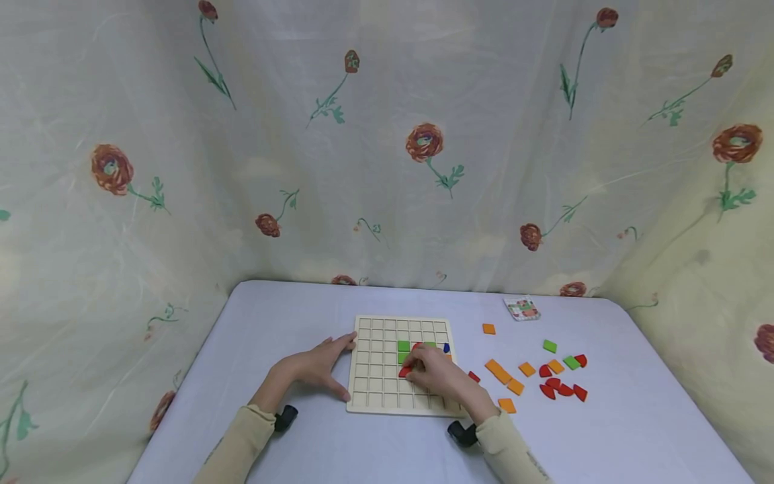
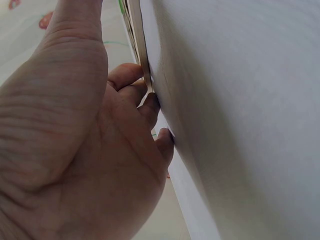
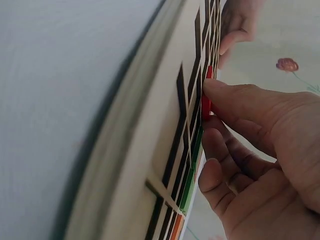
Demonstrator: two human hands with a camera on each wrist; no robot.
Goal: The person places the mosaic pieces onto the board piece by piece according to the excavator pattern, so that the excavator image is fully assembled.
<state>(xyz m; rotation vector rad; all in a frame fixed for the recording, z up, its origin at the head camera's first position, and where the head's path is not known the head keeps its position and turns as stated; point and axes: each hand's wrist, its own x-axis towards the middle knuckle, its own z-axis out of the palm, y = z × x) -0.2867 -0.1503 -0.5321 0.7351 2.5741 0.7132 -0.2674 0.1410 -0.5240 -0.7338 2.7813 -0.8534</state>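
Note:
A pale wooden grid board (image 1: 371,390) lies on the table. My left hand (image 1: 320,364) is spread along its left edge, thumb near the front corner and fingers farther back. Over the board, my right hand (image 1: 437,373) pinches a red quarter-round tile (image 1: 404,372) between thumb and fingers, low at a cell of the grid. In the right wrist view the red tile (image 3: 206,106) stands at the thumb tip. Behind it in the grid sit green tiles (image 1: 403,346), a blue piece (image 1: 446,347) and an orange edge, partly hidden by the right hand.
Right of the board lie loose orange tiles (image 1: 498,371), green tiles (image 1: 549,345) and red quarter-round tiles (image 1: 565,390). A small printed packet (image 1: 523,308) is near the table's back edge. Flowered curtain (image 1: 387,222) surrounds the white table (image 1: 290,437).

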